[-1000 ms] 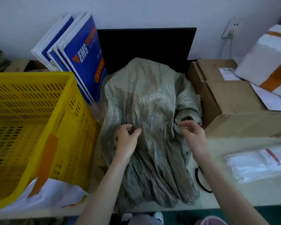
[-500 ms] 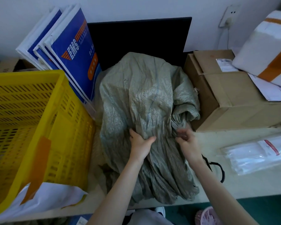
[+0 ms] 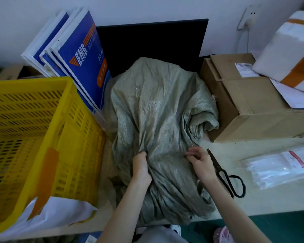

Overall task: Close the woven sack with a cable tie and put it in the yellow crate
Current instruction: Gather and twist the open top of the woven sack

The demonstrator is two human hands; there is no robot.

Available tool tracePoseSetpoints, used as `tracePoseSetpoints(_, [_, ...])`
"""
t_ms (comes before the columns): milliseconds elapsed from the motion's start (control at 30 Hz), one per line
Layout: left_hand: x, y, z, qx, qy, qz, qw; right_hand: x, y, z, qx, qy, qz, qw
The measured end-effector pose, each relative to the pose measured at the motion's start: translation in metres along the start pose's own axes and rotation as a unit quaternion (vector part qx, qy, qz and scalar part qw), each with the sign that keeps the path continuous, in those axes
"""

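Note:
A grey-green woven sack (image 3: 158,109) lies crumpled on the table, its loose end hanging toward me over the front edge. My left hand (image 3: 141,166) pinches a fold of the sack's cloth. My right hand (image 3: 201,163) rests on the sack's right side, fingers curled at the cloth; I cannot tell whether it grips. The yellow crate (image 3: 33,137) stands left of the sack, tilted, with nothing inside. A clear bag of white cable ties (image 3: 281,165) lies at the right.
Black scissors (image 3: 226,174) lie just right of my right hand. Cardboard boxes (image 3: 249,106) stand right of the sack. Blue-and-white envelopes (image 3: 77,55) lean against the wall beside a black panel (image 3: 151,42). White paper (image 3: 56,214) lies under the crate's corner.
Both hands slid down the sack toward me, gathering the cloth. The scissors, earlier hidden by my right arm, now show fully.

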State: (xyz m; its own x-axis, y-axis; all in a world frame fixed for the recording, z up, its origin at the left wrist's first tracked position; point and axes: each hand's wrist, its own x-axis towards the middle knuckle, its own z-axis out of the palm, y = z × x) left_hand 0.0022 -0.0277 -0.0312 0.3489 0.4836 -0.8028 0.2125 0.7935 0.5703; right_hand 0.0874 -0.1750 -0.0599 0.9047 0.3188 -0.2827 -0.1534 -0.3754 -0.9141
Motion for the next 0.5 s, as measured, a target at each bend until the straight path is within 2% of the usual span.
tracePoseSetpoints(100, [-0.001, 0.001, -0.006, 0.005, 0.004, 0.027, 1.0, -0.005, 0.002, 0.003, 0.0, -0.01, 0.002, 1.0])
tracePoseSetpoints(167, [-0.004, 0.001, -0.011, 0.098, 0.007, 0.086, 0.991, -0.007, 0.004, 0.005, -0.005, -0.008, 0.004, 1.0])
tracePoseSetpoints(267, [-0.001, -0.002, -0.017, 0.231, -0.036, 0.208, 0.95, -0.009, 0.006, 0.005, -0.019, 0.011, 0.005, 1.0])
tracePoseSetpoints(367, [0.009, 0.0, -0.019, 0.36, -0.015, 0.241, 0.901, -0.008, 0.005, 0.007, -0.1, 0.053, 0.013, 0.994])
tracePoseSetpoints(433, [0.011, 0.005, -0.019, 0.398, 0.015, 0.255, 0.881, -0.005, 0.003, 0.009, -0.172, 0.076, 0.034, 0.982])
tracePoseSetpoints(500, [0.012, 0.009, -0.021, 0.4, 0.031, 0.279, 0.873, 0.0, 0.002, 0.013, -0.203, 0.066, 0.061, 0.975])
